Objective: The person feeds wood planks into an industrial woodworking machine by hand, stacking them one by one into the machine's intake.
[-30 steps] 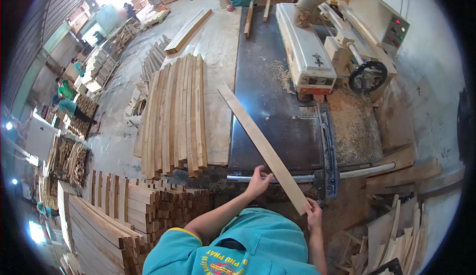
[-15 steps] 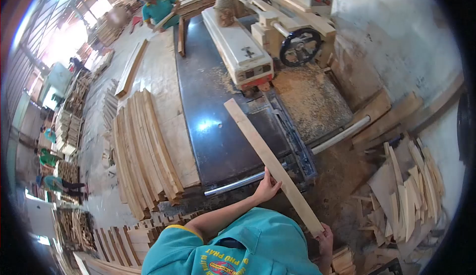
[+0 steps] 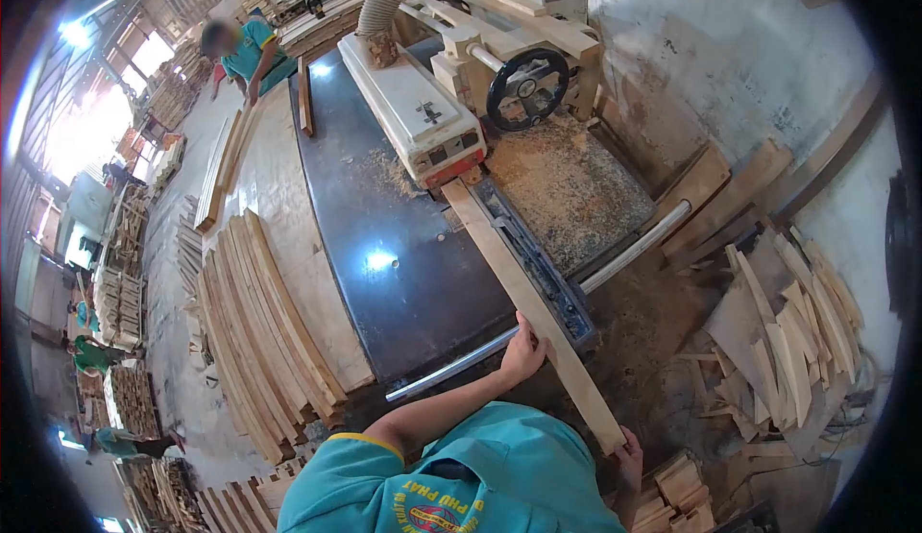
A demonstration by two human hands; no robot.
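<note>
A long, narrow wooden board (image 3: 523, 293) lies along the fence on the dark metal table of a saw machine (image 3: 413, 120). Its far end reaches the red-edged front of the machine's white housing. My left hand (image 3: 524, 352) grips the board's left edge around mid-length, near the table's front bar. At the near end, my right hand (image 3: 629, 458) is closed around the board's end corner, close to my body.
Left of the machine, long wooden strips (image 3: 264, 331) lie stacked on a pale board surface. Offcuts (image 3: 792, 341) are heaped at the right by the wall. Sawdust (image 3: 567, 187) covers the table beside a black handwheel (image 3: 527, 89). A co-worker (image 3: 248, 53) stands at the far end.
The board has moved forward and right, from angled over the table to lying along the fence with its tip at the housing. Both hands still hold it. The co-worker has bent lower.
</note>
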